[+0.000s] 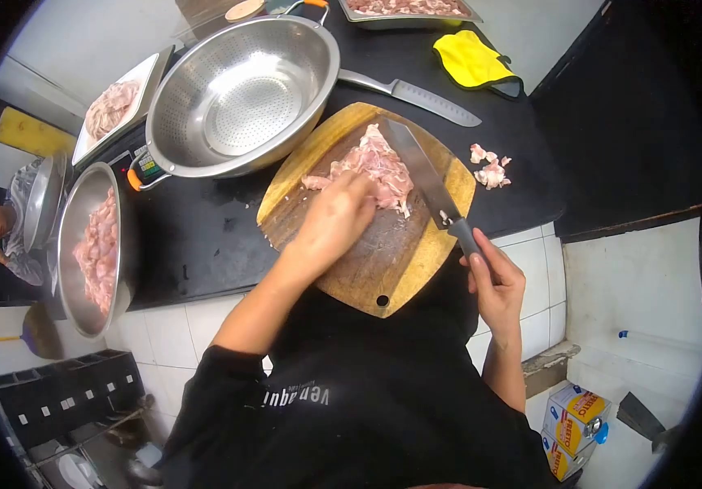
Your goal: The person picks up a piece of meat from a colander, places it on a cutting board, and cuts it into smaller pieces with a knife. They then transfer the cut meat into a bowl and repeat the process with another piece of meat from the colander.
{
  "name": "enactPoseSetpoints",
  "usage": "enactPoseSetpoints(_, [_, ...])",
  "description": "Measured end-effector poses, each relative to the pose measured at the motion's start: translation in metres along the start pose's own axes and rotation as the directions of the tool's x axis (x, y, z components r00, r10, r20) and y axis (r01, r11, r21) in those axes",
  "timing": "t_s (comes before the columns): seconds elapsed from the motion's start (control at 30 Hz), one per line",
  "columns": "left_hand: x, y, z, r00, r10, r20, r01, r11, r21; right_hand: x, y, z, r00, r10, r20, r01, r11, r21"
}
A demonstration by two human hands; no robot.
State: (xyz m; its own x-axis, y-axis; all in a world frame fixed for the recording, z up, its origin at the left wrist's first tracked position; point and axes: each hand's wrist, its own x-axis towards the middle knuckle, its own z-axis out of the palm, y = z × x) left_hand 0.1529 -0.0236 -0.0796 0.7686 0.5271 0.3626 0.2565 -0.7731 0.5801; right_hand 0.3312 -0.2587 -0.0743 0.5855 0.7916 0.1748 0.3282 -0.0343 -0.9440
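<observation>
A piece of raw chicken (379, 163), pale pink, lies spread on the wooden cutting board (351, 273). My left hand (336, 216) is over its near left side, fingers curled down and pressing on the meat; the fingertips are partly hidden. In my right hand (496, 281) is the dark handle of a kitchen knife (424, 167), the fingers wrapped round it. Its wide blade points away from me, tilted left, above the board's right side and just right of the chicken. Small white scraps cling to the blade near the handle.
A steel colander (245, 98) stands behind the board, beside a second knife (432, 102) and a yellow cloth (473, 61). Meat trimmings (491, 167) lie right. A bowl of meat (94, 253), a scale with meat (114, 110) and a meat tray (408, 10) surround the board.
</observation>
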Motion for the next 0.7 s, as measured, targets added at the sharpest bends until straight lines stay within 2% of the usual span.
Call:
enactPoseSetpoints(0.03, [-0.004,-0.001,-0.009,1.0,-0.012,0.002,0.012,0.997,-0.077,-0.001,0.001,-0.002,1.0,0.003,-0.001,-0.003,1.0,-0.007])
enactPoseSetpoints(0.1, [-0.012,0.0,-0.025,0.992,-0.124,-0.034,0.123,0.992,-0.032,-0.003,0.009,-0.005,0.999,0.03,-0.014,-0.03,1.0,-0.001])
enactPoseSetpoints(0.17, [-0.019,-0.001,-0.034,0.985,-0.164,-0.058,0.159,0.984,-0.075,-0.002,0.012,-0.004,0.998,0.052,-0.02,-0.052,0.999,0.009])
enactPoseSetpoints(0.2, [-0.02,-0.002,-0.033,0.984,-0.168,-0.06,0.163,0.984,-0.071,-0.002,0.012,-0.002,0.998,0.068,-0.016,-0.067,0.997,0.025])
enactPoseSetpoints(0.27, [-0.02,0.0,-0.027,0.988,-0.07,-0.135,0.068,0.998,-0.016,-0.001,0.012,0.002,0.997,0.082,-0.007,-0.082,0.996,0.044])
enactPoseSetpoints(0.3, [-0.017,0.005,-0.022,0.994,-0.07,-0.089,0.068,0.997,-0.033,0.0,0.012,0.005,0.997,0.07,0.012,-0.071,0.996,0.053])
enactPoseSetpoints(0.37, [-0.013,0.011,-0.005,0.995,0.038,-0.096,-0.032,0.997,0.064,0.002,0.007,0.011,0.998,0.058,0.029,-0.06,0.996,0.061])
enactPoseSetpoints(0.4, [-0.009,0.015,0.004,0.998,-0.017,-0.062,0.021,0.998,0.063,0.003,0.001,0.014,0.999,0.024,0.049,-0.026,0.999,0.042])
enactPoseSetpoints(0.5, [0.005,0.003,0.008,0.999,0.034,-0.03,-0.029,0.988,0.15,0.003,-0.006,0.014,0.997,-0.033,0.067,0.033,0.999,0.005])
enactPoseSetpoints(0.6, [-0.002,-0.003,-0.016,1.0,0.026,0.013,-0.026,1.0,0.01,-0.001,0.0,0.001,0.998,-0.042,0.05,0.043,0.999,-0.027])
enactPoseSetpoints(0.67, [-0.009,-0.004,-0.027,0.999,0.035,0.01,-0.035,0.999,-0.018,-0.005,0.01,-0.007,0.999,0.035,-0.035,-0.035,0.999,0.015])
enactPoseSetpoints(0.7, [-0.013,0.0,-0.034,0.997,-0.062,0.048,0.063,0.998,-0.028,-0.006,0.013,-0.01,0.999,0.039,-0.034,-0.038,0.999,0.018])
